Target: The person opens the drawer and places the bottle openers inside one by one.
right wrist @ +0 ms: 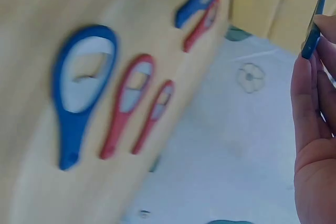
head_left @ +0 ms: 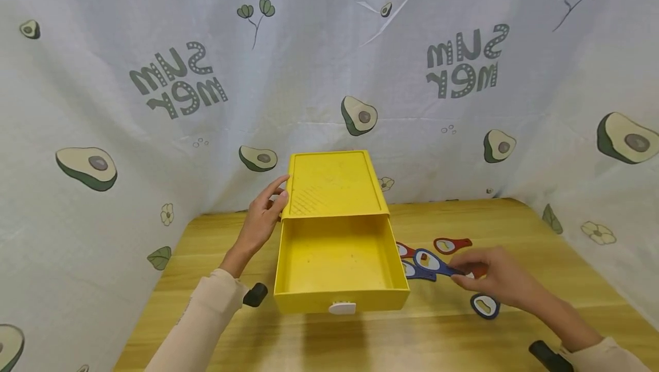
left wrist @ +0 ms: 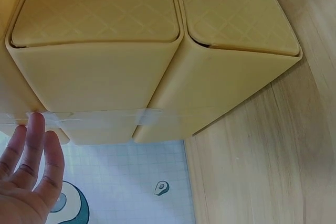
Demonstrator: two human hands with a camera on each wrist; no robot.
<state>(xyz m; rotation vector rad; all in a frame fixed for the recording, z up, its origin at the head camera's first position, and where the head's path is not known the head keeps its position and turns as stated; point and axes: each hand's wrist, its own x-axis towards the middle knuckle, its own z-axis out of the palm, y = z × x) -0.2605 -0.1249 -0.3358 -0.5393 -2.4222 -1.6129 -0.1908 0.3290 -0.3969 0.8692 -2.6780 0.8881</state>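
Note:
A yellow drawer unit (head_left: 332,183) stands on the table with its front drawer (head_left: 342,302) pulled out; nothing lies in it. My left hand (head_left: 262,220) rests against the unit's left side, and in the left wrist view its straight fingers (left wrist: 35,135) lie by a strip of clear tape. To the right of the drawer, my right hand (head_left: 496,277) pinches a blue paddle-shaped picture card (head_left: 428,260) by its handle. In the right wrist view this blue card (right wrist: 315,30) appears edge-on between thumb and fingers.
Around the right hand lie more paddle-shaped cards: a red one (head_left: 452,245) behind, a blue one (head_left: 485,306) in front, and others beside the drawer. A white avocado-print cloth (head_left: 309,74) hangs behind the wooden table (head_left: 221,303).

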